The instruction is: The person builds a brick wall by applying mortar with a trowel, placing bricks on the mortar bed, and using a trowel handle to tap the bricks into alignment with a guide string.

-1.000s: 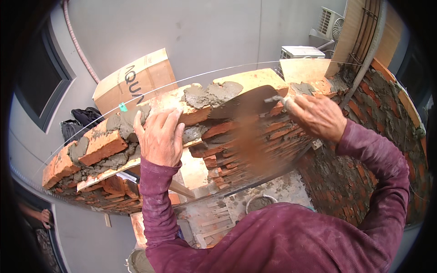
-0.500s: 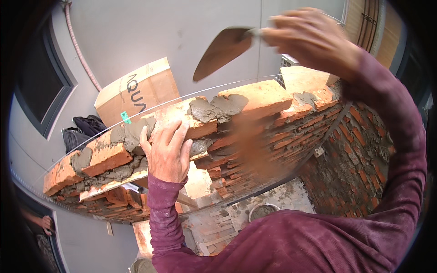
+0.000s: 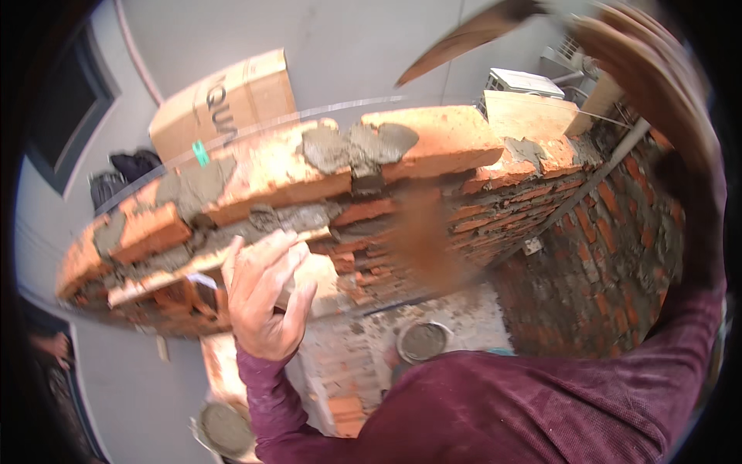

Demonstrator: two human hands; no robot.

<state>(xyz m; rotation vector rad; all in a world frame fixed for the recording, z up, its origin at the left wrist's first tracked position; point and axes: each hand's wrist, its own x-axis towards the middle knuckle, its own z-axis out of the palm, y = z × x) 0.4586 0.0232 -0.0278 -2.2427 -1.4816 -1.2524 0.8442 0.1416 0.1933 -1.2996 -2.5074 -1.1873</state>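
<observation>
Raised at the upper right, my right hand grips a trowel; its pointed blade reaches left above the brick wall. Hand and trowel are blurred by motion. My left hand is in front of the wall, just below its top course, with fingers apart and nothing seen in it. Orange bricks line the curving top. Grey mortar lies in lumps on the brick joints, beside a brick at the right. Under the top course runs a wooden strip, partly hidden by my left hand.
A taut string with a green tag runs along the wall's far side. Behind stand a cardboard box and dark bags. Mortar buckets sit below. At the left edge another person's hand shows.
My left hand has come off the top bricks and moved down toward me. My right hand has carried the trowel up and to the right. The view has shifted somewhat.
</observation>
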